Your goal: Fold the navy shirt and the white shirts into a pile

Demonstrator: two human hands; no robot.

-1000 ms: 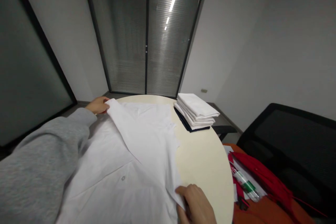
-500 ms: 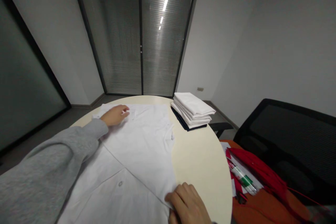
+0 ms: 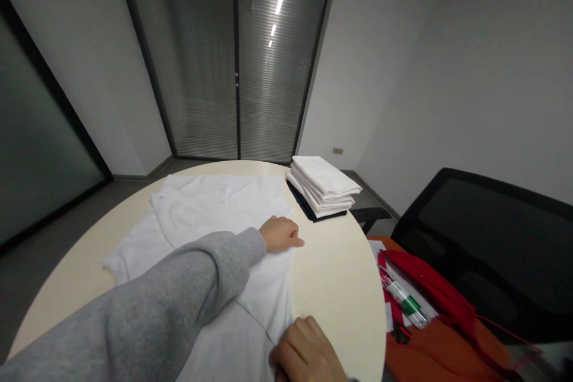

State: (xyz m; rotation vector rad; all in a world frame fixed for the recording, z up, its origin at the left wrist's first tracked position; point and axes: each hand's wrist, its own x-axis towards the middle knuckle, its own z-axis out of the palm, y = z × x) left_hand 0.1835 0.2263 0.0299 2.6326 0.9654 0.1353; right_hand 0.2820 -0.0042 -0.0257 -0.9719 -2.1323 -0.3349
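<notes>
A white garment [image 3: 201, 206] with small buttons lies spread over the round cream table [image 3: 340, 286]. My left hand [image 3: 281, 234] reaches across it to its right edge, its fingers curled together at the cloth; what they pinch there is too small to make out. Lower down, my right hand [image 3: 307, 351] is closed on the same right edge of the garment, near the bottom of the view. The grey left sleeve hides the garment's middle.
Folded white cloths [image 3: 320, 182] are stacked on a dark folded cloth [image 3: 308, 209] at the table's back right. Beside the table, an orange chair seat [image 3: 447, 343] holds a red bag [image 3: 434, 277] and a clear bottle [image 3: 407, 301]. Behind is a black chair back [image 3: 492, 239].
My left hand has moved from the garment's upper left across to its right edge. My right hand stays at the lower right edge. The view has shifted slightly.
</notes>
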